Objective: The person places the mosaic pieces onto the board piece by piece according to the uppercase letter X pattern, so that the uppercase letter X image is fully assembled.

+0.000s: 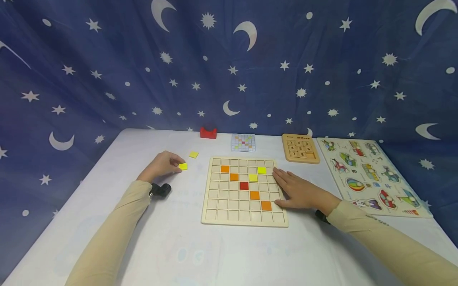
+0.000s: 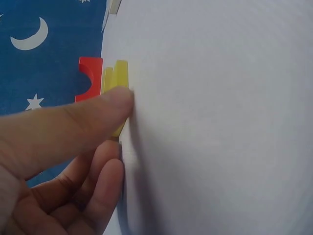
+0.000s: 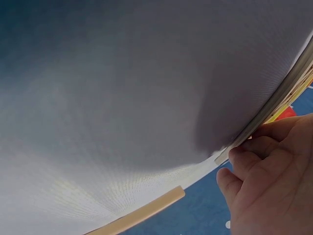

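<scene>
My left hand (image 1: 165,163) pinches a yellow square tile (image 1: 183,166) between thumb and fingers, low over the white table; the left wrist view shows the same tile (image 2: 122,73) edge-on at the thumb. A second yellow tile (image 1: 193,154) lies just beyond it. On the right edge of a wooden grid board (image 1: 222,216) rests my right hand (image 1: 295,190), fingers extended. Orange tiles, such as one (image 1: 225,169) at upper left, sit in the board's squares with a red tile (image 1: 244,186) and two yellow tiles (image 1: 257,174). In the right wrist view, fingers (image 3: 244,161) touch the board's edge.
Behind the board lie a red notched block (image 1: 208,133) and a printed pattern card (image 1: 243,143). A wooden number puzzle (image 1: 300,148) is at back right, beside a large picture puzzle board (image 1: 373,178). A blue star-and-moon cloth (image 1: 229,79) hangs behind the table.
</scene>
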Demonstrator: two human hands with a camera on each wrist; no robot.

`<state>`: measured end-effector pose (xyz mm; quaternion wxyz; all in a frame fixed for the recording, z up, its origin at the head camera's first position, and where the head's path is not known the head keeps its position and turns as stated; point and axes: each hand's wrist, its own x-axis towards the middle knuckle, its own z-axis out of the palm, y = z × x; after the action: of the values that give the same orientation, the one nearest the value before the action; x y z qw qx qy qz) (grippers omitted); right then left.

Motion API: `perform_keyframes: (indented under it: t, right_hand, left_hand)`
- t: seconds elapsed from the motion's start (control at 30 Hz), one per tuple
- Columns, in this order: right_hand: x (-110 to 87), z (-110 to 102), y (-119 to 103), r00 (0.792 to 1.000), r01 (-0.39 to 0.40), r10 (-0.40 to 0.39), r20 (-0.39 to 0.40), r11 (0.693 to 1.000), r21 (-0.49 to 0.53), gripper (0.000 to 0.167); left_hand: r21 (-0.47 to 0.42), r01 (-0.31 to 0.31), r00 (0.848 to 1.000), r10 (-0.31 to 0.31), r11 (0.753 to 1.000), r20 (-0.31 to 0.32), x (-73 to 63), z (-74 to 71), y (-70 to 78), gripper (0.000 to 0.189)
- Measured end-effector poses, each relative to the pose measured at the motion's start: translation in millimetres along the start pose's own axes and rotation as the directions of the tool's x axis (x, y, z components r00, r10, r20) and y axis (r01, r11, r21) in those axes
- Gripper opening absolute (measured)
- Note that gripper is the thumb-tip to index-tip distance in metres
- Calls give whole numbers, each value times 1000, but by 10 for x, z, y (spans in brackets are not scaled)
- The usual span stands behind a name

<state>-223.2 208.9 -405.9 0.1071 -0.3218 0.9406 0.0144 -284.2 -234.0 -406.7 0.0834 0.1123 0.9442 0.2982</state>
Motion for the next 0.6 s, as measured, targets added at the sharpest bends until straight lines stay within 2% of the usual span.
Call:
perform_keyframes:
  t: [0.3, 0.47, 0.6]
  right_hand:
    - [5, 2, 7, 1000, -6, 6, 2, 1000, 2, 93]
    - [8, 4, 7, 1000, -9, 9, 3, 1000, 1, 93]
    - [7, 4, 8, 1000, -5, 5, 0, 1000, 0, 93]
  left_hand:
    - [-19, -44, 999, 43, 999, -26, 30, 87, 94, 33]
    - [-61, -110, 994, 108, 992, -29, 22, 178, 257, 31]
    - [-108, -137, 990, 138, 985, -2, 2, 249, 426, 30]
